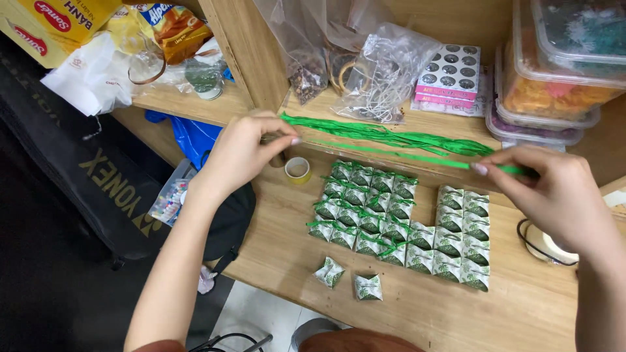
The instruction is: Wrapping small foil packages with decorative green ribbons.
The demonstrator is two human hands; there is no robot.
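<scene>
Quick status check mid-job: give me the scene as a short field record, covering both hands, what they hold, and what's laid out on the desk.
left hand: pinches one end of a green ribbon strand
right hand: pinches the other end of the strand
strand: stretched between the hands, above the desk
ribbon bundle: lies on the shelf edge
green-and-white packets: rows on the wooden desk, several tied with ribbon
loose packets: two, apart from the rows
tape roll: beside the left hand

light: even, bright indoor | shadows: soft, dark at left floor | focus: sharp | glare: mild on plastic
</scene>
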